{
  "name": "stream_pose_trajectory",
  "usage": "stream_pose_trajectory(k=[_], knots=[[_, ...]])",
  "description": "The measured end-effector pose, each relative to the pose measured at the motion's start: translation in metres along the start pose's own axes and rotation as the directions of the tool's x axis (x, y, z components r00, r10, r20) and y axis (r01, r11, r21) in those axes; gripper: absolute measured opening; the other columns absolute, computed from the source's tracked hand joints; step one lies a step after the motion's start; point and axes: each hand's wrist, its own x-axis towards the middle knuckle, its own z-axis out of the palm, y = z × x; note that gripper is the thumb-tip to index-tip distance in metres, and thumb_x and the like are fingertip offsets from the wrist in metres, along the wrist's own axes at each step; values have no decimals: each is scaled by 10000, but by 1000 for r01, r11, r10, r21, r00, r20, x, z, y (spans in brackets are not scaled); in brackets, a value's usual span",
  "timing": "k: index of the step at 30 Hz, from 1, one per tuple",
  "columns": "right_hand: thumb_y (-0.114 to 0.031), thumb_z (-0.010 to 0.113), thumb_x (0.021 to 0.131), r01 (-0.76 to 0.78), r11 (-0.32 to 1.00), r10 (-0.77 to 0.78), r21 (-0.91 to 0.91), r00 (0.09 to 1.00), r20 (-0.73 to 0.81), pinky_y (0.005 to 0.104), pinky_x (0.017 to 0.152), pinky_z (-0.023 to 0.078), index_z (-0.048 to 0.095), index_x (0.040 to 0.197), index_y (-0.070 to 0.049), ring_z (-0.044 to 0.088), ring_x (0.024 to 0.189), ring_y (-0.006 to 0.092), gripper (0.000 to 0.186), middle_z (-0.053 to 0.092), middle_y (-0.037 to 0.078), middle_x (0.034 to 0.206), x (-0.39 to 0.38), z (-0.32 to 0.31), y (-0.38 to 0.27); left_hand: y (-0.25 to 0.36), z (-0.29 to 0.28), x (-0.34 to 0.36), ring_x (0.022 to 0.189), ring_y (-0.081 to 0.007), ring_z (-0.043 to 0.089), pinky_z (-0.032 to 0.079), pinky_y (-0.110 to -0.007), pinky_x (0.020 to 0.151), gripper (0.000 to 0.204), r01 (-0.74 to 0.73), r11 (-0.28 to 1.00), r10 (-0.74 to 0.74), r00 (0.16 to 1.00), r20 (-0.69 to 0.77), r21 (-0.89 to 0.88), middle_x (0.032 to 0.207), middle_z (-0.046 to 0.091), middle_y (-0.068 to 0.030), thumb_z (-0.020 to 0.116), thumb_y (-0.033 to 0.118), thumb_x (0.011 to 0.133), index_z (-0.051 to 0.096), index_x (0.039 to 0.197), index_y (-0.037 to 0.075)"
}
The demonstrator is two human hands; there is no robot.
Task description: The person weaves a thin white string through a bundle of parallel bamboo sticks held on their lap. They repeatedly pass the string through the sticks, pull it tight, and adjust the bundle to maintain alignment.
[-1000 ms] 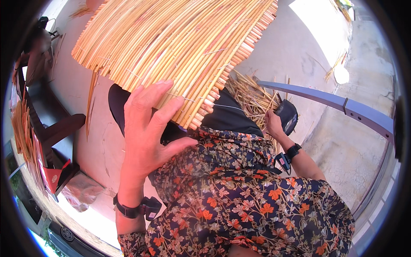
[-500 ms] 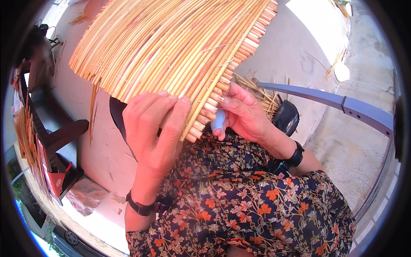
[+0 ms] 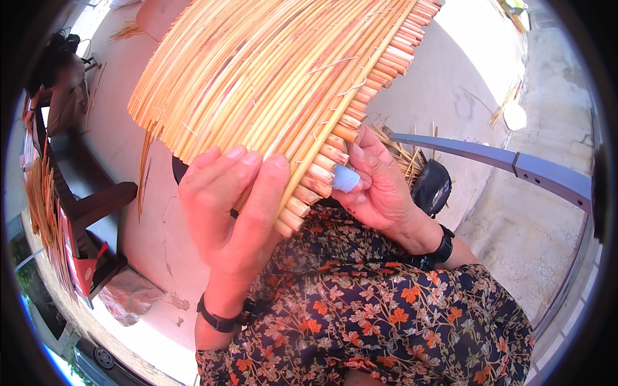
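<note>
A large mat of bound straw-coloured reeds [image 3: 270, 71], with cut stubs along its right edge and short white stitches, fills the upper middle. My left hand [image 3: 228, 202] grips its near edge, fingertips lying on top of the reeds. Just right of that, my right hand [image 3: 376, 186] is closed at the stubbed edge, thumb against the stubs and other fingers partly hidden behind them. One of its fingers has a light blue wrap [image 3: 346, 179]. Floral fabric [image 3: 367, 321] covers my lap below both hands.
Loose reeds [image 3: 407, 161] and a black object [image 3: 430, 188] lie beside a long grey metal bar [image 3: 489, 157] on my right. At left stand dark wooden furniture [image 3: 96, 206], reed bundles [image 3: 42, 212] and a blurred dark shape, possibly a person [image 3: 61, 77]. A car [image 3: 96, 354] shows at lower left.
My right hand has risen from near the loose straw to the mat's stubbed edge. My left hand has curled further onto the mat, whose near end has moved downward.
</note>
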Motion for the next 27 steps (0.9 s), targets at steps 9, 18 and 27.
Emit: stream_pose_trajectory(k=[9, 18, 27], knots=[[-141, 616, 1028, 118, 972, -108, -204, 992, 57, 229, 621, 472, 578, 1022, -82, 594, 824, 107, 70, 625, 48, 977, 17, 23, -4, -11, -37, 47, 967, -255, 677, 556, -360, 907, 345, 20, 999, -23, 991, -129, -28, 1087, 686, -142, 773, 25, 848, 676, 1171, -46], [21, 723, 889, 747, 147, -358, -649, 652, 669, 189, 591, 414, 676, 872, -1, 540, 701, 60, 55, 629, 23, 840, 41, 96, -36, -27, -74, 107, 1102, -219, 648, 516, -329, 983, 383, 147, 933, -251, 920, -300, -328, 1204, 641, -169, 683, 19, 969, 510, 1290, -99], [-2, 727, 915, 700, 500, -352, -510, 702, 619, 173, 539, 396, 712, 964, 11, 530, 652, 4, 53, 663, -16, 828, 77, 147, -18, -27, -71, 108, 1108, -161, 610, 489, -298, 1000, 302, 230, 935, -307, 906, -292, -269, 1225, 629, -113, 652, 22, 991, 549, 1262, -62]])
